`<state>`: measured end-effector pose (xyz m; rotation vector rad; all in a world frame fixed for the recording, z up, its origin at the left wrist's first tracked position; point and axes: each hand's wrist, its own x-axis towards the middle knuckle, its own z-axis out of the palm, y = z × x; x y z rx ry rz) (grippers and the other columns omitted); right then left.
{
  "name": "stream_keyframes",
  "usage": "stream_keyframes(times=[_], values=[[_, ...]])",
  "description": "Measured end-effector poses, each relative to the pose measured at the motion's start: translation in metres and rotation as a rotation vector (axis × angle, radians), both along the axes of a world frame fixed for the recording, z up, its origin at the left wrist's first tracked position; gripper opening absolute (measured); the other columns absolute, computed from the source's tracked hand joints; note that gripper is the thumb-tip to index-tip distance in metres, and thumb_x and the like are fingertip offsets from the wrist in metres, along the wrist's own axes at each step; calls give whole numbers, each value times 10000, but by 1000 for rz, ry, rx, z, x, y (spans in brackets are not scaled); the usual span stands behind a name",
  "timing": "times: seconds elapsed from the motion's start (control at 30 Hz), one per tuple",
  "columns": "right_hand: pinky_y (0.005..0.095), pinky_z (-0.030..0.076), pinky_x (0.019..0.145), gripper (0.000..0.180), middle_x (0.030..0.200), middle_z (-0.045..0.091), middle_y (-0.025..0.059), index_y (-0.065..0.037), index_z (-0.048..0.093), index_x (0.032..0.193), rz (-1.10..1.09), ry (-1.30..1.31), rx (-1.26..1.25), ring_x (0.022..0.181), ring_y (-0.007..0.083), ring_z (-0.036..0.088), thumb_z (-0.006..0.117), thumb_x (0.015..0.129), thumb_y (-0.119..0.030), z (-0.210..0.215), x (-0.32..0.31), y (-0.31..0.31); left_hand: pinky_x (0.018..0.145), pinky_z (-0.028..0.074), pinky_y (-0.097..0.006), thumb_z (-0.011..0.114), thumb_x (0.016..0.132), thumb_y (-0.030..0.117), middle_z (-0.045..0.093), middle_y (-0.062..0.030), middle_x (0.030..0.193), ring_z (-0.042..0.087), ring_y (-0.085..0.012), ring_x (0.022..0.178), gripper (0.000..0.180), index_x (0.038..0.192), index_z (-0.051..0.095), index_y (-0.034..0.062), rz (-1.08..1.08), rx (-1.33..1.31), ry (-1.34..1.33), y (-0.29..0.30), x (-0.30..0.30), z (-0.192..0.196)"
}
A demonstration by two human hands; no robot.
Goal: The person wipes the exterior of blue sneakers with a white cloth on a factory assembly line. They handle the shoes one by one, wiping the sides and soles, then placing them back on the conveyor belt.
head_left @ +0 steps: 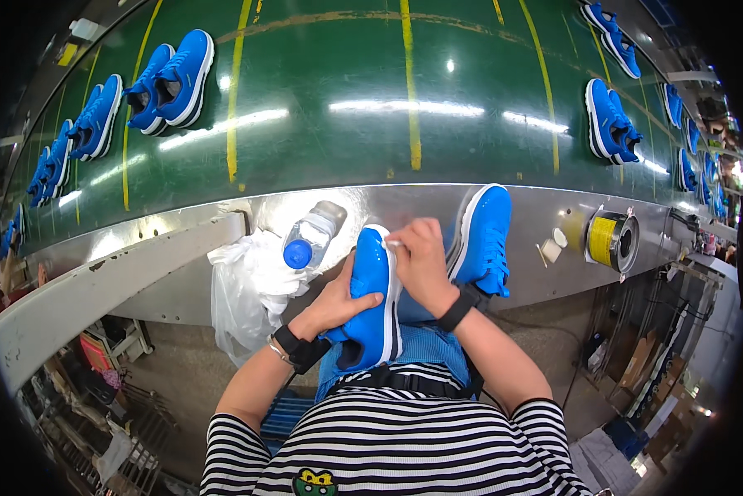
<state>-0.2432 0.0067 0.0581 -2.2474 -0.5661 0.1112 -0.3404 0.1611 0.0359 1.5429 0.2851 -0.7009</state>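
Note:
A blue sneaker (371, 273) with a white sole is held toe-up in front of my body. My left hand (334, 304) is closed around its side, the thumb lying across the upper. At the sole edge near the toe, my right hand (425, 263) pinches a small white piece (391, 244), mostly hidden by the fingers. A second blue sneaker (485, 236) with laces leans against the metal ledge, just right of my right hand.
On the metal ledge (545, 289) are a clear bottle with a blue cap (300, 253), a white plastic bag (252, 269), a small white cup (552, 249) and a yellow-labelled tin (609, 240). Pairs of blue sneakers (181, 78) stand on the green conveyor belt (330, 74). A metal beam (123, 285) juts in at left.

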Motion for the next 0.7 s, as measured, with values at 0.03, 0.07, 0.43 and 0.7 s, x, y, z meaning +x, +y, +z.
stream_keyframes(times=[0.03, 0.07, 0.43, 0.7], values=[[379, 398, 735, 138, 745, 520, 113, -35, 625, 752, 7, 3, -2, 823, 311, 474, 562, 667, 54, 0, 0, 0, 929, 403, -371, 658, 736, 366, 472, -270, 1210, 515, -359, 1088, 942, 1400, 71, 48, 1, 4, 13, 0, 2, 2], [380, 399, 739, 137, 746, 522, 112, -36, 625, 752, 14, 6, -4, 826, 313, 475, 562, 668, 52, 1, 0, 0, 930, 403, -372, 658, 737, 365, 471, -272, 1210, 515, -361, 1088, 942, 1400, 70, 48, 3, 8, 26, 1, 3, 4], [374, 399, 749, 169, 735, 530, 93, -46, 632, 755, 51, 38, -15, 831, 293, 483, 569, 655, 75, 7, 2, 4, 933, 403, -372, 646, 741, 368, 472, -289, 1198, 521, -371, 1077, 941, 1391, 64, 17, -25, 50, 34, 1, 1, 10], [366, 393, 761, 148, 737, 536, 76, -60, 635, 757, 27, 40, -32, 839, 286, 486, 573, 669, 41, 3, -1, 5, 923, 411, -368, 645, 740, 371, 483, -294, 1183, 530, -381, 1060, 949, 1390, 58, 8, -43, 87, 26, 4, -1, 11]])
